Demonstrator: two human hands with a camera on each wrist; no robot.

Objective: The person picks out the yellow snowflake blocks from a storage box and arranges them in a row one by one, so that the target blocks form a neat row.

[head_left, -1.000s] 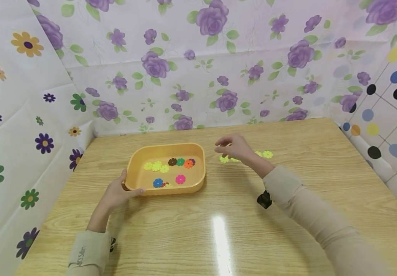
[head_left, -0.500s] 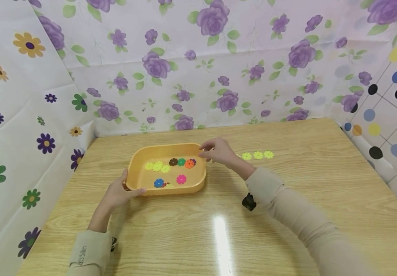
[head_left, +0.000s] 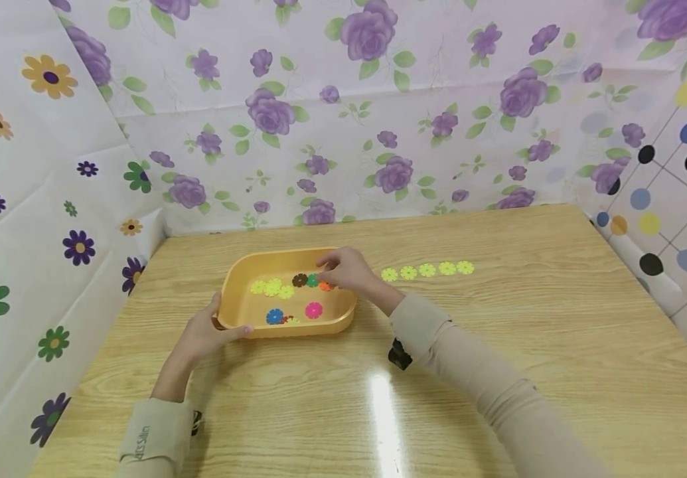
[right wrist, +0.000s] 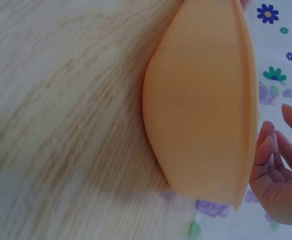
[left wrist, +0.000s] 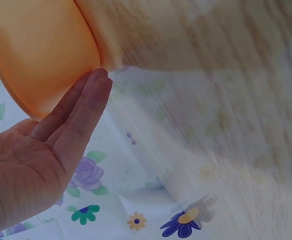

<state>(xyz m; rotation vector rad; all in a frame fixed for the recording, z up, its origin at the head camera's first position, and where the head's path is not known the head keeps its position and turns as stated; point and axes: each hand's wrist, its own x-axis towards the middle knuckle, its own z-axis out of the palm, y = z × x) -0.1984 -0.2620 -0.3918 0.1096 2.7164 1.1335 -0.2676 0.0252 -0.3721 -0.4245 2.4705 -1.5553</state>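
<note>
In the head view my left hand (head_left: 202, 337) grips the left end of an orange plastic basin (head_left: 319, 329), thumb over the front rim. Its fingers (left wrist: 83, 107) lie along the outer wall in the left wrist view. My right hand (head_left: 348, 271) is over the basin's right side, fingers bent and thumb apart, with nothing seen between them. Inside lie flower-shaped plastic discs: yellow discs (head_left: 273, 287), a brown disc (head_left: 300, 280), a green disc (head_left: 312, 281), a blue disc (head_left: 274, 316) and a pink disc (head_left: 314, 310). The right hand partly covers an orange disc (head_left: 326, 286).
Right of the basin, several yellow flower discs (head_left: 427, 270) lie in a row on the wooden table (head_left: 295, 405). Flower-printed sheets (head_left: 343, 153) stand behind and at the left, a dotted sheet (head_left: 672, 219) at the right.
My right hand has moved left from above the yellow row to over the basin, uncovering the row's left discs. The left hand and the basin stay in place.
</note>
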